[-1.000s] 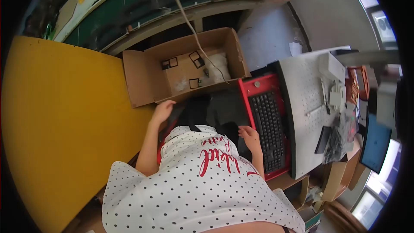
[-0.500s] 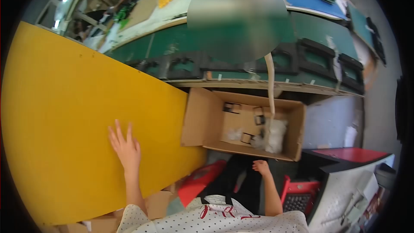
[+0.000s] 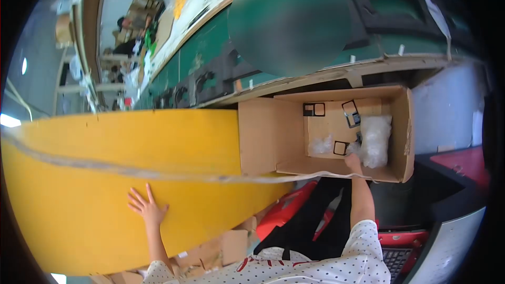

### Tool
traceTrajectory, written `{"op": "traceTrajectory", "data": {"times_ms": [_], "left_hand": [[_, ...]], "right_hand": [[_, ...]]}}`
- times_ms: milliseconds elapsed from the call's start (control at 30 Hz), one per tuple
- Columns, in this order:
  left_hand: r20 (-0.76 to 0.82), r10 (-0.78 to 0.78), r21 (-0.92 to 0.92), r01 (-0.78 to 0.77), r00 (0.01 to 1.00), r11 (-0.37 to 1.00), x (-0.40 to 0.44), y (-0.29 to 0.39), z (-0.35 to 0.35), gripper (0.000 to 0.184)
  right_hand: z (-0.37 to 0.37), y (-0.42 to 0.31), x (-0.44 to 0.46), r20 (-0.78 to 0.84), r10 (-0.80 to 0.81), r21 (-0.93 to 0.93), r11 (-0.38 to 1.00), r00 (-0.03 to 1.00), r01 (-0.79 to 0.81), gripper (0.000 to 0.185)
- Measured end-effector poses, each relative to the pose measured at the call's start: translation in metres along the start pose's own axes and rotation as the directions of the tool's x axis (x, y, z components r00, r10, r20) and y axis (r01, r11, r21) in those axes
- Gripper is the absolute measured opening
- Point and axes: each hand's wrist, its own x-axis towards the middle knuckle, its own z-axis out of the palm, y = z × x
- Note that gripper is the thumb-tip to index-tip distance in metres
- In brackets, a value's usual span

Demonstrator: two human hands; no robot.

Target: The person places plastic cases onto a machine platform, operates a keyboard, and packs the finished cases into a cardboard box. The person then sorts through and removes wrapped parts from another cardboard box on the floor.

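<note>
My left hand (image 3: 149,212) rests with fingers spread on a large yellow board (image 3: 105,152). Inside the open cardboard box (image 3: 258,137), my right hand (image 3: 354,164) reaches over the near wall, its fingers curled together at a crumpled piece of clear plastic (image 3: 354,149). What it grips, if anything, is hidden. Just left of those fingers lies a small black rectangular frame (image 3: 341,148). Two similar pieces, a black frame (image 3: 314,109) and another black frame (image 3: 351,113), lie farther back. A bundle of clear plastic wrap (image 3: 375,141) fills the right side, and more clear plastic (image 3: 321,144) lies left.
Behind the box runs a green bench (image 3: 210,47) with black foam frames (image 3: 394,5) on it. A pale cord (image 3: 158,172) stretches across the view over the board and box's near edge. A red chair (image 3: 286,208) stands below. Other people are at the back left.
My right hand has moved from beside my body up into the box. The view has shifted, and the pale cord has swung from hanging down to lying across. My left hand stays on the board.
</note>
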Motion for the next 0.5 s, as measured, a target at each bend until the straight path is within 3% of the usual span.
{"op": "traceTrajectory", "data": {"times_ms": [67, 167, 233, 300, 367, 500], "left_hand": [[0.023, -0.015, -0.029, 0.015, 1.0, 0.999, -0.002, 0.004, -0.003, 0.105], [-0.091, 0.005, -0.039, -0.009, 0.996, 0.999, 0.003, 0.0, 0.017, 0.104], [-0.121, 0.041, -0.037, -0.045, 0.992, 0.998, 0.005, 0.0, 0.025, 0.103], [-0.121, 0.048, -0.053, -0.054, 0.992, 0.997, 0.001, -0.007, 0.022, 0.103], [-0.115, 0.044, -0.118, -0.058, 0.992, 0.991, 0.005, 0.0, 0.019, 0.104], [-0.067, -0.015, -0.029, 0.013, 0.998, 0.999, 0.006, 0.004, 0.017, 0.105]], "right_hand": [[-0.007, 0.021, -0.001, -0.166, -0.021, -0.214, 0.977, 0.986, -0.015, 0.027], [0.011, 0.065, -0.001, -0.123, 0.28, -0.095, 0.952, 0.952, -0.292, 0.031], [0.019, 0.072, -0.011, -0.273, 0.342, -0.298, 0.859, 0.899, -0.417, 0.03], [0.011, 0.061, -0.028, -0.245, 0.401, -0.378, 0.799, 0.882, -0.468, 0.03], [-0.007, 0.054, -0.033, -0.06, 0.5, -0.365, 0.795, 0.864, -0.485, 0.031], [0.002, 0.064, -0.019, -0.094, 0.587, -0.221, 0.775, 0.804, -0.592, 0.03]]}}
